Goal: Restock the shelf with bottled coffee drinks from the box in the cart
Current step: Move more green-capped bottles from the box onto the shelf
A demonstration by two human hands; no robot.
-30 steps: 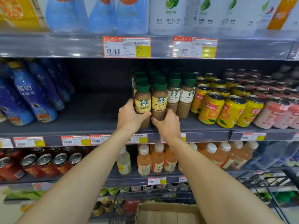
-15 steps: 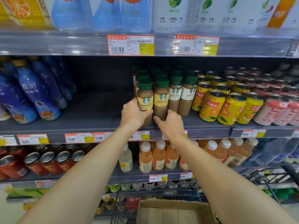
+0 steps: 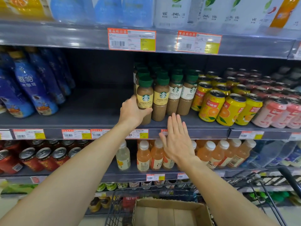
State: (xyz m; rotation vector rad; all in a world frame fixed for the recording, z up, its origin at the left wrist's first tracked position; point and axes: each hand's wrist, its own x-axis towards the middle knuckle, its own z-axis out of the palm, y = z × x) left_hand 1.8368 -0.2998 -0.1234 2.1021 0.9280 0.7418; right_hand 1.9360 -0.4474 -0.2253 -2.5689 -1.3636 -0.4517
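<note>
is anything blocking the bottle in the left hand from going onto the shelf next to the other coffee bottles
Nothing visible does. The left hand grips the coffee bottle at the shelf front, beside the front-row bottle. The shelf to its left is bare, and the right hand is open and off the bottles.

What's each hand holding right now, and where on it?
The left hand grips the front-left Cheese Latte bottle around its lower body. The right hand is open, holding nothing.

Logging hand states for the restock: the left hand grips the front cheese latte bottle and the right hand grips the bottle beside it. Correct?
Not quite. The left hand does grip the front cheese latte bottle, but the right hand holds nothing: the head view shows it open, fingers straight, below the neighbouring bottle.
</note>
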